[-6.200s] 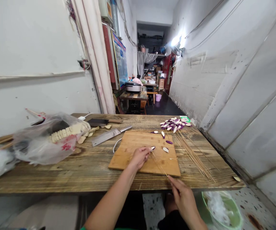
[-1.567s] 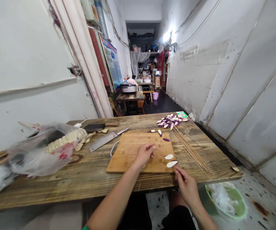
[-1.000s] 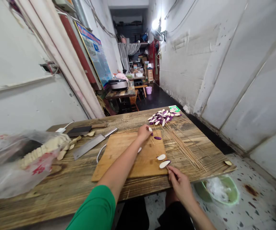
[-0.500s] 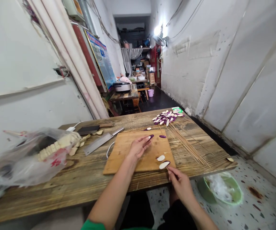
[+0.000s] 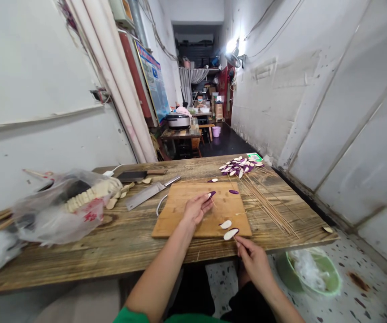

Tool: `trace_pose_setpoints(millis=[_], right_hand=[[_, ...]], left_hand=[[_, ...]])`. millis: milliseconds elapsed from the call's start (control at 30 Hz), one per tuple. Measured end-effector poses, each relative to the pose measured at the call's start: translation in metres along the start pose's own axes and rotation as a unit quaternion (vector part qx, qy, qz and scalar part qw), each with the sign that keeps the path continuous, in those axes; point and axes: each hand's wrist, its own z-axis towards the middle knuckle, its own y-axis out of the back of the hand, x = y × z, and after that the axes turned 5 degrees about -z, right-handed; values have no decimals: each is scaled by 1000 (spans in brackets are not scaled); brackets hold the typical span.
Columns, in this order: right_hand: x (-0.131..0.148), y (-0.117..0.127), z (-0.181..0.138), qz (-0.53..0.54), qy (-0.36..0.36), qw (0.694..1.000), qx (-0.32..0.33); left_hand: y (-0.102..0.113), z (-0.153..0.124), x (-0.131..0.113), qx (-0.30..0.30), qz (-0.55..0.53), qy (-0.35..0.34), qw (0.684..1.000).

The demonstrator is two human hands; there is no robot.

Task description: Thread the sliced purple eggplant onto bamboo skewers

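Observation:
Over the wooden cutting board (image 5: 180, 206), my left hand (image 5: 196, 209) pinches a small purple-skinned eggplant piece (image 5: 212, 194) in its fingertips; a thin stick shows just below it. My right hand (image 5: 253, 258), at the table's front edge, is closed on a bamboo skewer (image 5: 235, 239). A white-fleshed eggplant slice (image 5: 230, 234) sits at that skewer's tip. Just beyond it, another pale slice (image 5: 225, 224) appears over the board; whether it is on the same skewer I cannot tell. One purple piece (image 5: 233, 192) lies at the board's far right corner.
Skewered eggplant slices (image 5: 240, 167) are heaped at the back right, their sticks (image 5: 270, 206) pointing toward me. A cleaver (image 5: 148, 195) and a dark knife (image 5: 132, 176) lie left of the board. Farther left is a plastic bag (image 5: 62, 211). A green bin (image 5: 309, 271) stands below right.
The camera view has shifted slightly, so the table and room appear farther right. Both hands keep nearly the same pose and hold the same things.

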Motion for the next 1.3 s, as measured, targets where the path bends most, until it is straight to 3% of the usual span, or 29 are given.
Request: trace_pose_setpoints(millis=[833,1300], right_hand=[[0,4,-1,-15,25,1000,0],[-1,5,1,-13,19,1000,6]], left_hand=[[-3,-4,3,-7,14,-35,999],[-5,-4,-2,-11,-12,-16,1000]])
